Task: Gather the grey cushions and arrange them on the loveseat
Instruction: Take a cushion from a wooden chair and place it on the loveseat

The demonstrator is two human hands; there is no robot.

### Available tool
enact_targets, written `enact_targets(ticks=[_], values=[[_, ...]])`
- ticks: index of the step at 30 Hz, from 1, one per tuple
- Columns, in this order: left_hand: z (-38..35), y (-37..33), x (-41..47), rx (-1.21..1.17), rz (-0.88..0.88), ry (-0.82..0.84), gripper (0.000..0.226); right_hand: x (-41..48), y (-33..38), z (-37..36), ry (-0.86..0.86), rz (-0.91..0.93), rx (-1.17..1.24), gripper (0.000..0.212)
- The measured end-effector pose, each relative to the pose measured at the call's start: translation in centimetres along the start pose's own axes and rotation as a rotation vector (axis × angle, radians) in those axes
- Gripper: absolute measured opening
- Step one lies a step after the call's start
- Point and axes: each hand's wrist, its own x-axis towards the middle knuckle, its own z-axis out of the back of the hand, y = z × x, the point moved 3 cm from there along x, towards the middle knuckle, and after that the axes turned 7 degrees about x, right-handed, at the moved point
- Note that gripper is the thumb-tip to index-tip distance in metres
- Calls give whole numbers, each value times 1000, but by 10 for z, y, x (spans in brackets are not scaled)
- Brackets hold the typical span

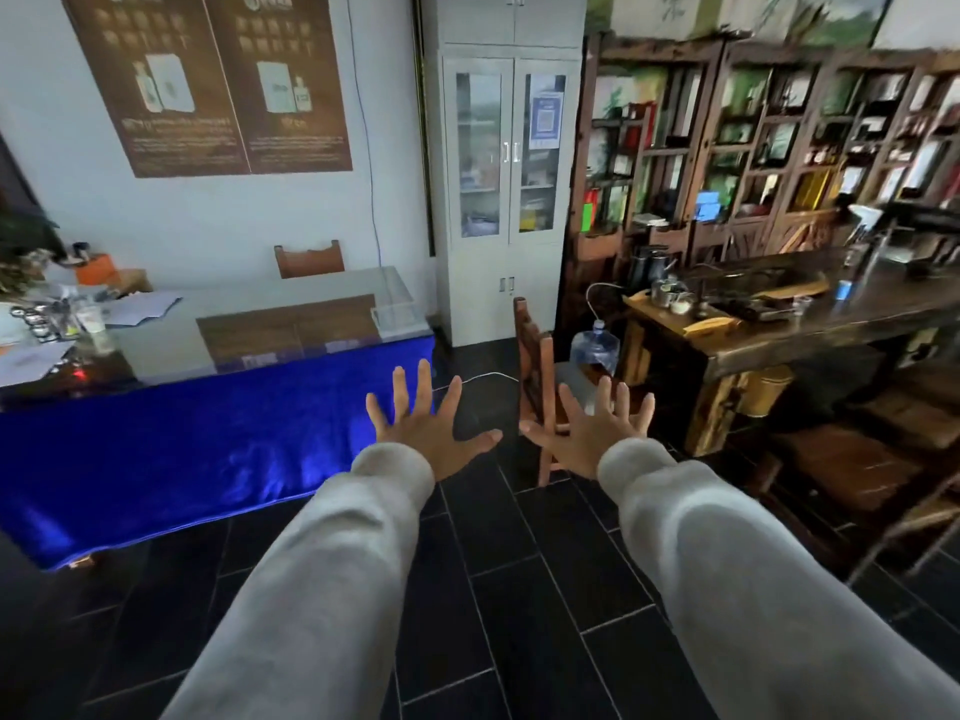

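Two hands are reaching forward with nothing in them: the left hand [426,428] and the right hand [597,433] are both spreading their fingers wide, palms down, arms in grey sleeves [322,589] nearly straight. Each grip is fully open and empty. Beyond the left grip a worktop with a blue cloth [182,449] is standing; just past the right grip is a wooden chair [535,376]. No grey cushion and no loveseat are showing. Cushions are probably light and soft, so gripping an edge or hugging the middle should work.
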Motion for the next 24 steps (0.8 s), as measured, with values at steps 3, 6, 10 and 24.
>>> enact_targets(ticks=[3,6,10,24], values=[[0,-44,62,39,-40,20,105,63,-42,4,5,-58,24,120],[-1,-82,120,-3,-57,62,106,124,-76,9,22,-88,49,125],[-6,-128,190,-31,-108,120,109,189,-113,0,91,-128,81,131],[-80,-258,524,-9,-290,309,115,473,-210,-39,252,-330,70,111]])
